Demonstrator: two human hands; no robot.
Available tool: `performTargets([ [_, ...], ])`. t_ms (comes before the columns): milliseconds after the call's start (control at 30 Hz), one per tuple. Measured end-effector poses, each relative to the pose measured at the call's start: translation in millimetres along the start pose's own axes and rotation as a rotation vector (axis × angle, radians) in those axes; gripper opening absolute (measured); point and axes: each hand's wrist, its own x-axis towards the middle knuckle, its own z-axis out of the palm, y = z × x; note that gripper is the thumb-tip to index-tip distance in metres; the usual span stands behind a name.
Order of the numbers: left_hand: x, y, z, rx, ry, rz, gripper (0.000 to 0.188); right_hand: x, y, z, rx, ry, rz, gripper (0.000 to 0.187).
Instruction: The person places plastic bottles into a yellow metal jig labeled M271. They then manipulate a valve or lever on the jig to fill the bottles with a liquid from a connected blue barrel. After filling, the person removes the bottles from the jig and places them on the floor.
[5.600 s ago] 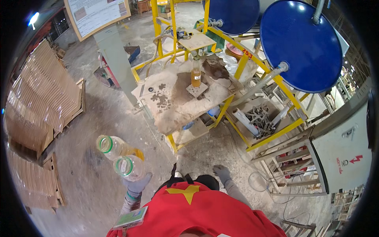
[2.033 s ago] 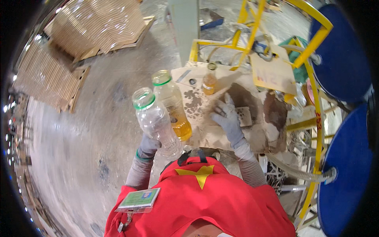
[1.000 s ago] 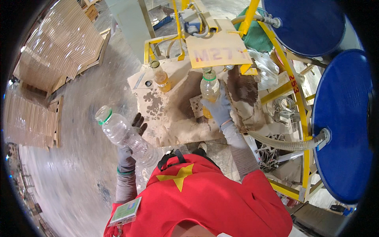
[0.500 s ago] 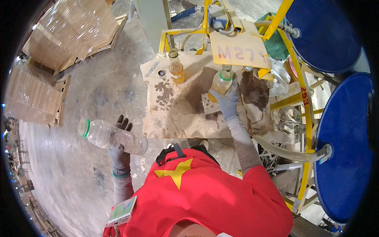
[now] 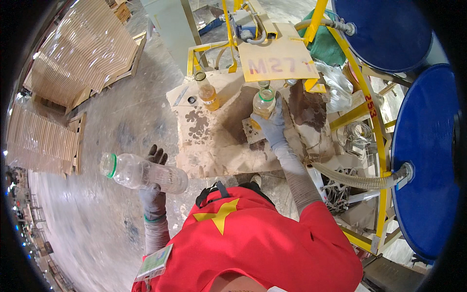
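Observation:
My left hand, in a grey glove, is closed round a clear plastic bottle with a green ring at its neck. That bottle lies almost level, its mouth to the left, and looks empty. My right hand, gloved too, grips a second clear bottle with a green ring, amber liquid low in it. It is upright over the stained cardboard, under a nozzle at the panel's edge; whether its base touches is hidden. To its left stands a narrow-necked bottle of amber liquid.
Stained cardboard covers the worktop; a small dark cap lies on it. A cream panel on a yellow frame overhangs the back. Blue drums with hoses stand right. Wrapped cardboard stacks are at far left.
The whole view has shifted a little. My left hand and its bottle have come slightly to the right, nearer the worktop. My right hand keeps its bottle below the panel.

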Motion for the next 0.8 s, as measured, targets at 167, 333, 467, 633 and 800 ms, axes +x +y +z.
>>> performTargets([
  [167, 5, -10, 12, 0.004, -0.084, -0.034, 0.103, -1, -9, -3, -0.079, -0.021, 0.061, 0.109],
  [333, 5, -33, 41, -0.017, -0.206, -0.073, 0.1, -23, -10, -26, -0.137, 0.009, 0.165, 0.111],
  [467, 11, -40, 78, -0.036, -0.437, -0.213, 0.078, -71, -39, -67, -0.176, -0.184, 0.142, 0.102],
  [633, 11, -53, 139, 0.147, -0.789, -0.421, 0.076, -87, -120, -94, 0.047, -0.604, 0.18, 0.093],
  [800, -1, -99, 181, 0.076, -0.82, -0.289, 0.101, -104, -89, -115, 0.452, -0.363, 0.419, 0.072],
])
